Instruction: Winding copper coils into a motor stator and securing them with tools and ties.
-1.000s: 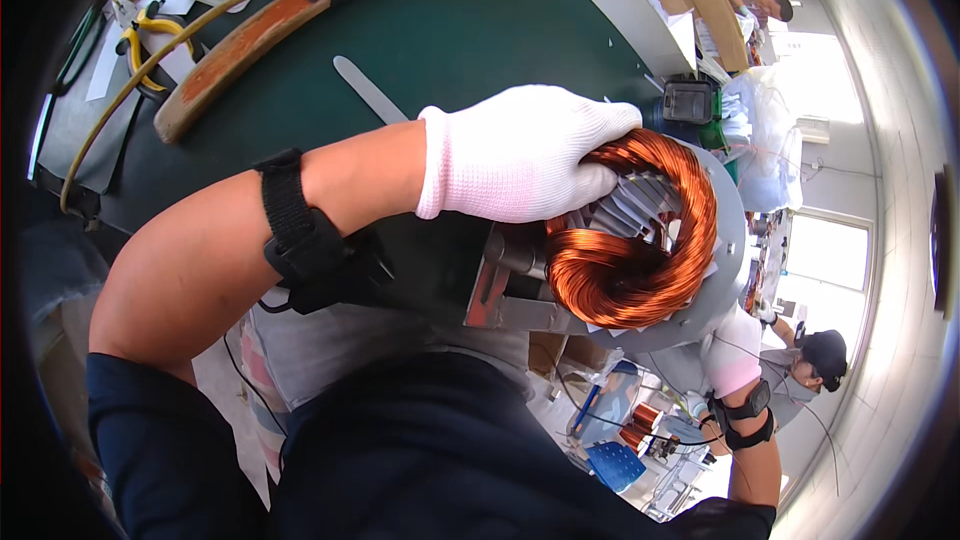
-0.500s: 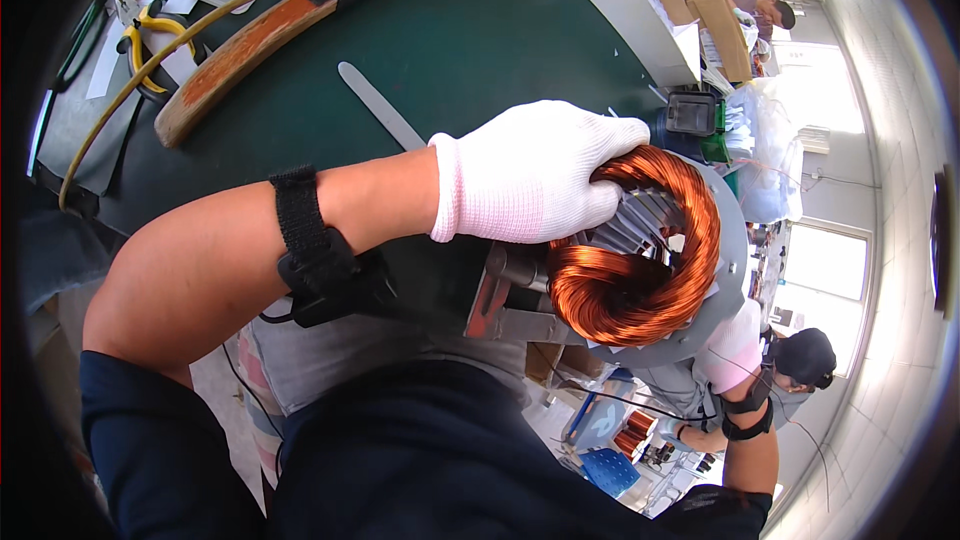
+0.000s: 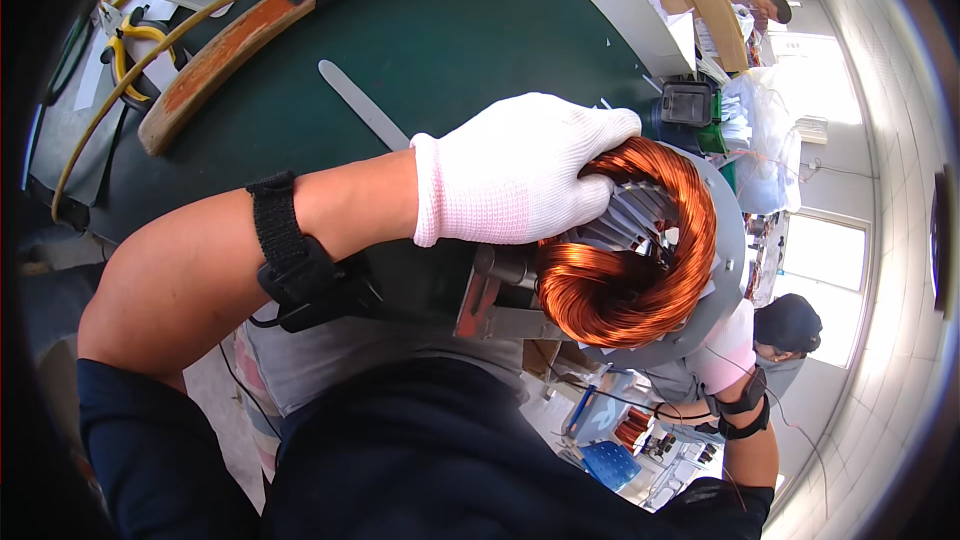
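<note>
My left hand (image 3: 520, 172), in a white knitted glove with a pink cuff, closes on the upper left of a thick ring of copper winding (image 3: 690, 230). The thumb lies along the top of the ring, and the other fingers curl toward its opening. Metal slots and pale strips show inside the ring, part of a motor stator. A round grey plate (image 3: 733, 270) sits behind the winding. Past the lower right edge of this plate is my right hand (image 3: 728, 345), gloved too. Its fingers are hidden behind the plate.
On the dark green table lie a flat grey strip (image 3: 362, 105), a curved worn wooden bar (image 3: 225, 60) and yellow-handled pliers (image 3: 128, 65). A white box (image 3: 630, 5) and a dark bin (image 3: 688, 105) stand beyond the stator. One co-worker (image 3: 788, 325) is at the lower right.
The view has shifted slightly, so the table things and the winding sit a little further left. My left hand keeps its hold. The co-worker at the lower right has moved the head slightly.
</note>
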The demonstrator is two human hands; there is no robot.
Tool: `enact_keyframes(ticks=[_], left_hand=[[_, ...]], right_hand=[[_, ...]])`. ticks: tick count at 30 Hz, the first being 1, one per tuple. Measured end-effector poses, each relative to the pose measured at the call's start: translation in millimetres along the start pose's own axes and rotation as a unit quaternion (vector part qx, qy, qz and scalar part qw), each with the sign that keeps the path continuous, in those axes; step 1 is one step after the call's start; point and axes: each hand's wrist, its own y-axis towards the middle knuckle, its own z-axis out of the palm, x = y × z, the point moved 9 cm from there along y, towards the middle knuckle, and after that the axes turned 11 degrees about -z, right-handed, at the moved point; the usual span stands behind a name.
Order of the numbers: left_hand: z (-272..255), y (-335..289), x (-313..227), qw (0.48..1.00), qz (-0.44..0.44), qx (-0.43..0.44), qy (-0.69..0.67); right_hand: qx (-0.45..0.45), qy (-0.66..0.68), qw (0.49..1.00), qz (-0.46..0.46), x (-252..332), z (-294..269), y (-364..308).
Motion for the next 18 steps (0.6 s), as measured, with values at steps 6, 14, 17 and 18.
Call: enact_keyframes(ticks=[6, 14, 17, 18], left_hand=[[1.4, -0.1, 1.2, 1.0, -0.01, 0.01, 0.004], [2.1, 0.0, -0.4, 0.999, -0.026, 0.025, -0.003], [1.1, 0.8, -0.1, 1.0, -0.014, 0.008, 0.006], [1.0, 0.8, 0.1, 1.0, -0.014, 0.01, 0.008]], right_hand=[[0.01, -0.022, 1.0, 0.01, -1.5, 4.0, -2.0], [0.026, -0.054, 0.998, 0.021, -1.3, 9.8, -6.9], [0.033, -0.063, 0.997, 0.025, -1.3, 13.9, -2.2], [0.035, -0.066, 0.997, 0.026, -3.0, 14.6, -2.3]])
